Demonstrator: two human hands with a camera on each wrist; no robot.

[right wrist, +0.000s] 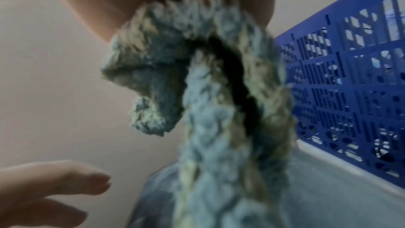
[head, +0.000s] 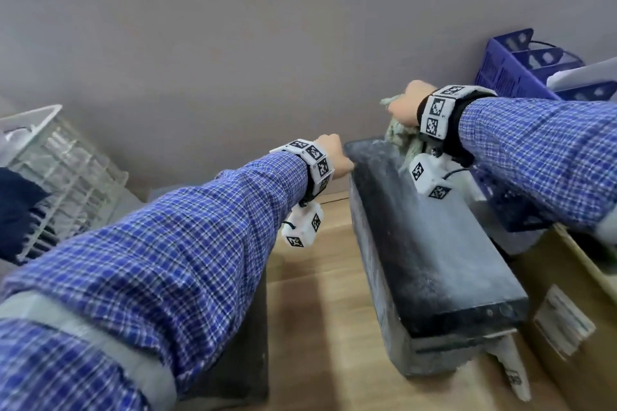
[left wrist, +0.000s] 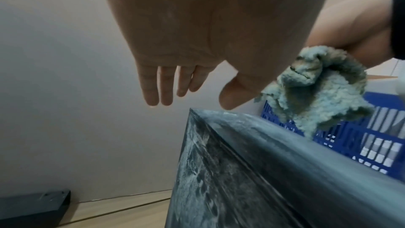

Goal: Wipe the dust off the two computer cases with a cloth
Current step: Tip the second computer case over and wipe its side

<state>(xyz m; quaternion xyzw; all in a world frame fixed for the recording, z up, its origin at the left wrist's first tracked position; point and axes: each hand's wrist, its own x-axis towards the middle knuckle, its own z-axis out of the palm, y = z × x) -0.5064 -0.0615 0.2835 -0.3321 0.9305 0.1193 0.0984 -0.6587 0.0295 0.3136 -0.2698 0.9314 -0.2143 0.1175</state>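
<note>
Head view, nearest first: two sleeves in blue check reach forward over a wooden floor (head: 310,294). At the near left, half hidden under the left arm, sits a second dark computer case (head: 247,344); its surface is too hidden to judge for dust. Just right of it stands the dusty computer case (head: 444,243), long and black, its top and left side streaked with grey-white dust along nearly the whole length.

Further out, the left hand (left wrist: 197,32) hangs at the case's far left corner, fingers straight and relaxed, holding nothing; the thumb tip sits just above that corner, and whether it touches cannot be told. The right hand (head: 405,103) is over the far end of the same case, its grip closed around a bunched pale blue-green cloth (left wrist: 315,89). The cloth's loose tail hangs toward the case's far right edge; contact with the top is not certain.

Beyond the right hand is a blue plastic crate (head: 521,67), with a clear wire-like rack (head: 60,160) off to the left and a plain wall (head: 233,27) behind.

By my reading, wiping of this case is only starting: dust covers most of it. The next move likely calls for pressing the cloth flat on the far end and drawing it along the top while the left hand steadies the corner.
</note>
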